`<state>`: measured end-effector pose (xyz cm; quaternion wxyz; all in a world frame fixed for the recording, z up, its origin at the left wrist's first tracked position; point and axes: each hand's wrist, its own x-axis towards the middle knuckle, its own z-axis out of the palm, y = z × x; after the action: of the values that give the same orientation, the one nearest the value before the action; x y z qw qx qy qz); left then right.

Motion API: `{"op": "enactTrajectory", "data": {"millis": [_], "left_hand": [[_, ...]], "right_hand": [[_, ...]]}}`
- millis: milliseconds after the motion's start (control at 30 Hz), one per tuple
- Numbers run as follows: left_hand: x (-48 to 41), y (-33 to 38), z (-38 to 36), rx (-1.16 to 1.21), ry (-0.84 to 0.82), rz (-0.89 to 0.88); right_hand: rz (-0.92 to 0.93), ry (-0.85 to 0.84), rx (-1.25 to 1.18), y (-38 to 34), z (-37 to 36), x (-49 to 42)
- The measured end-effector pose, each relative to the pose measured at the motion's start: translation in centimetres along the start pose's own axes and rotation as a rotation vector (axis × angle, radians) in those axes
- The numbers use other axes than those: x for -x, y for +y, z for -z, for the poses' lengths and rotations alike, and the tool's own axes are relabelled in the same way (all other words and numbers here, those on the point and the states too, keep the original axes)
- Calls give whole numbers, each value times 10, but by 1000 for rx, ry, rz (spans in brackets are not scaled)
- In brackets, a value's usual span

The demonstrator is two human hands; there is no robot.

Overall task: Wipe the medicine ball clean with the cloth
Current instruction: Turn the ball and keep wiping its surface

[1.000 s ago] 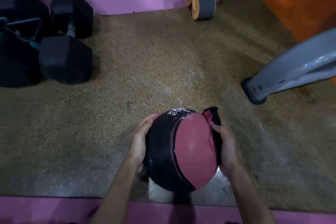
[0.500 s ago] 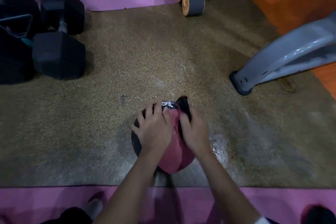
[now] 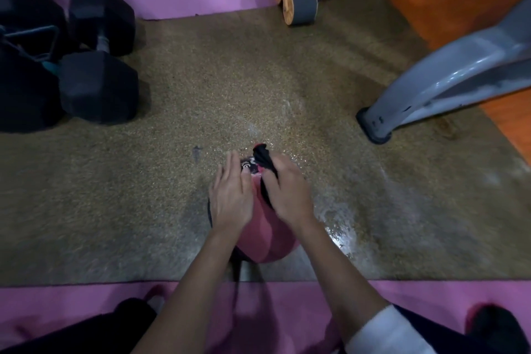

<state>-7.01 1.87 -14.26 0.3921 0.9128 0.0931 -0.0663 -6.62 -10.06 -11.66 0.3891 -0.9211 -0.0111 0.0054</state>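
hands point(image 3: 260, 197) on medicine ball point(image 3: 265, 241), gripping cloth point(image 3: 263, 159)

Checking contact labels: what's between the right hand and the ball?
Head view: the black cloth, gripped by the right hand, lies against the ball. The left hand touches the ball directly.

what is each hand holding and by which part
The right hand grips the black cloth by its near part, the far end poking out past the fingers. The left hand holds nothing; it rests flat on top of the medicine ball.
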Motion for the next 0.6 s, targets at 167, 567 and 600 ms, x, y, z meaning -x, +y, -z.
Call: {"op": "enactTrajectory", "data": {"millis": [167,567,600], "left_hand": [[-2,4,8,48,119,202],[6,11,10,116,95,85],[5,10,10,114,76,64]], "right_hand": [[97,65,53,6,-19,74],[116,-2,160,-10,-11,67],[141,-8,159,-6,-9,64]]}}
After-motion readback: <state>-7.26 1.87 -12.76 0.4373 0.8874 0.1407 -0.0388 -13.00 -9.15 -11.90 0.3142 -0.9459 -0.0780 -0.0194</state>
